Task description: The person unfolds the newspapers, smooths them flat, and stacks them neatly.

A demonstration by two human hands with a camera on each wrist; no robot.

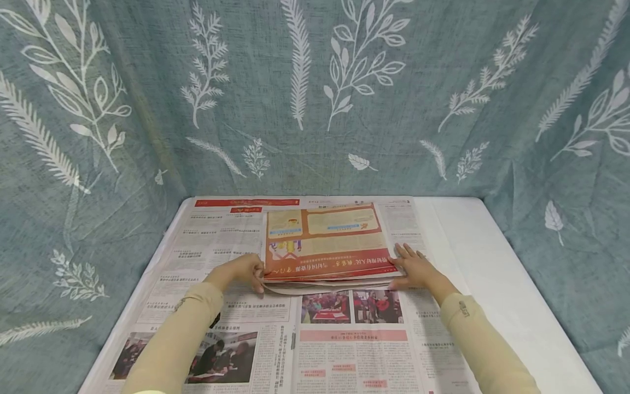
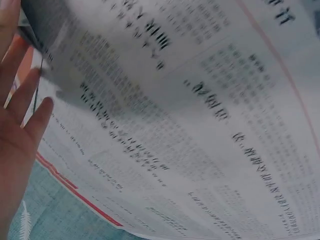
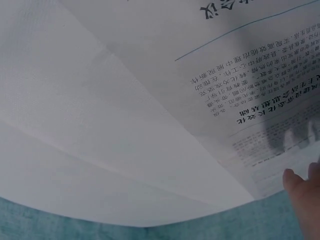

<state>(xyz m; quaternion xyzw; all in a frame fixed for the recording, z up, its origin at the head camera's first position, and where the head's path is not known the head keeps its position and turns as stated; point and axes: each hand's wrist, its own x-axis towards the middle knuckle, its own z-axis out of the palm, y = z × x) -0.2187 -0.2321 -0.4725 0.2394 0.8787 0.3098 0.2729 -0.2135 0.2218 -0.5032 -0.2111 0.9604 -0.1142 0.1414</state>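
Observation:
A folded newspaper (image 1: 327, 246) with an orange and red printed page on top lies in layers on spread newspaper sheets (image 1: 226, 235). At its near left corner, my left hand (image 1: 241, 272) holds the edge with curled fingers. My right hand (image 1: 415, 269) is at the near right corner, index finger over the top page and thumb by the lower layers, the other fingers spread outward. The near edge shows several separated layers, the lowest bowing slightly. The left wrist view shows fingers (image 2: 37, 112) beside a paper edge; only part of the hand (image 3: 305, 195) appears in the right wrist view.
The spread sheets cover the left and middle of a white table (image 1: 472, 246), whose bare surface shows on the right. A blue-green curtain (image 1: 315, 148) with white leaf patterns surrounds the far side and both flanks.

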